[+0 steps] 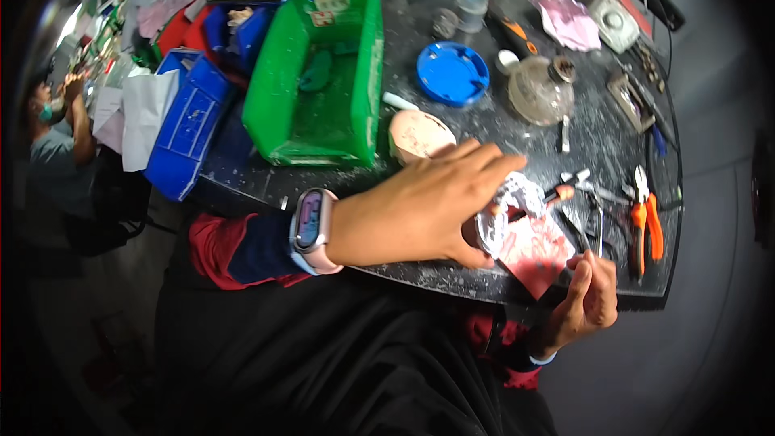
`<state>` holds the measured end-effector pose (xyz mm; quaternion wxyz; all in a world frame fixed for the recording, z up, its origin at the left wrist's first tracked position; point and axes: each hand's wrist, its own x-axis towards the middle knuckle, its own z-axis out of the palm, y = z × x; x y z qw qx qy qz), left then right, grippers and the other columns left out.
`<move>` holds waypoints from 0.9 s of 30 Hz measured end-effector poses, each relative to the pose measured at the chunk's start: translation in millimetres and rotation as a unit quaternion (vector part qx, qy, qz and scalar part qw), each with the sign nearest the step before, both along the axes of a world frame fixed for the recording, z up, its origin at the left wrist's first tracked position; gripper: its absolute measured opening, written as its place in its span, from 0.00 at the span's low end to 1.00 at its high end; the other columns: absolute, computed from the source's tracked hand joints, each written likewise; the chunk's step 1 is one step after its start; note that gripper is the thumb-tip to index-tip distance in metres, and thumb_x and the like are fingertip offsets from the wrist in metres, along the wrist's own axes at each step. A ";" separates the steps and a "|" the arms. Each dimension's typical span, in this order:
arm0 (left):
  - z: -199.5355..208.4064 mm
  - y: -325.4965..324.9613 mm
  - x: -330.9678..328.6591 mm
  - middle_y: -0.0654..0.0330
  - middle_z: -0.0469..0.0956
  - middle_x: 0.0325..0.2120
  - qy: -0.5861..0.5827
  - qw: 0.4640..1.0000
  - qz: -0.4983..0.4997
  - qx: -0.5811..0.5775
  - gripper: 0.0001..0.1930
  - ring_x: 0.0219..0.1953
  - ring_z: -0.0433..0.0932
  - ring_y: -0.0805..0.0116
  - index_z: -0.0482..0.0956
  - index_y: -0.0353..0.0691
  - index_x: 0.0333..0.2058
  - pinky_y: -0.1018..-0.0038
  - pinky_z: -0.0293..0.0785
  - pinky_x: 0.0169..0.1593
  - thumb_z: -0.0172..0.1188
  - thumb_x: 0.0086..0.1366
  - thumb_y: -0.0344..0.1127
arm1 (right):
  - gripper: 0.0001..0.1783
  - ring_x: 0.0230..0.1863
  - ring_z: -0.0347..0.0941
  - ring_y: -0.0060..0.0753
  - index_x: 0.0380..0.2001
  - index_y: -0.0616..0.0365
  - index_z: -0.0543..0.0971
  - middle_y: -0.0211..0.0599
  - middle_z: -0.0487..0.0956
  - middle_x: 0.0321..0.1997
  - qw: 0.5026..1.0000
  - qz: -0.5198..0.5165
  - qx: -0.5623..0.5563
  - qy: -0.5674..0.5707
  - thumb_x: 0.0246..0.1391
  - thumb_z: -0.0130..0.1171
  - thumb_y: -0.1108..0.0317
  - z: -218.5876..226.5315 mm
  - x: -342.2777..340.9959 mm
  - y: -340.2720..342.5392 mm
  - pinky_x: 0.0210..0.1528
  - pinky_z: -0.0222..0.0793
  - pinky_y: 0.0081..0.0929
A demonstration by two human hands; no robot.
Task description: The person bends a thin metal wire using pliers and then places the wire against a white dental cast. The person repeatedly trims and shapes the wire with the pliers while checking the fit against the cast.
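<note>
My left hand [436, 206] reaches over the bench with thumb and fingers curved round a shiny, whitish horseshoe-shaped dental cast [523, 192]. Part of the cast is hidden behind the fingers. Just below it lies a red sheet [537, 258] with pale marks, one corner toward the bench's front edge. My right hand [589, 295], at the front edge beside the sheet, is closed in a pinch on a slim dark tool [576, 230]; its lower part is covered by the fingers.
Orange-handled pliers [648, 222] and several metal tools lie right. Farther back are a glass spirit lamp [541, 90], a blue round lid [453, 73] and a pinkish bowl [418, 134]. A green bin [367, 89] and a blue bin [187, 125] stand left. A person sits far left.
</note>
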<state>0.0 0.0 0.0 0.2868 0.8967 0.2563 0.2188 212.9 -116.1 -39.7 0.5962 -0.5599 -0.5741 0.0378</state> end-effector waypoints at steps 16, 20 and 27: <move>-1.1 -2.1 -3.0 0.49 0.65 0.41 -0.061 0.998 0.010 -0.028 0.43 0.46 0.65 0.53 0.60 0.29 0.52 0.65 0.63 0.52 0.71 0.38 0.41 | 0.07 0.22 0.67 0.24 0.35 0.72 0.75 0.43 0.73 0.29 0.995 -0.056 -0.011 -0.085 0.55 0.50 0.78 1.9 -10.2 0.5 0.24 0.64 0.17; 1.0 -2.7 -5.0 0.49 0.65 0.41 -0.071 0.997 0.018 -0.033 0.43 0.46 0.66 0.53 0.61 0.29 0.51 0.65 0.63 0.52 0.72 0.37 0.40 | 0.05 0.22 0.68 0.27 0.32 0.69 0.76 0.44 0.73 0.27 0.992 -0.093 0.006 -0.081 0.51 0.53 0.79 -3.3 -7.7 -0.2 0.23 0.65 0.19; 13.2 -18.1 -19.8 0.47 0.64 0.45 -0.149 0.982 0.064 -0.092 0.43 0.49 0.66 0.50 0.59 0.29 0.53 0.65 0.63 0.53 0.71 0.38 0.33 | 0.07 0.20 0.66 0.26 0.33 0.72 0.73 0.45 0.70 0.32 0.992 -0.109 0.040 -0.043 0.55 0.50 0.76 -6.3 -14.9 -0.3 0.21 0.64 0.20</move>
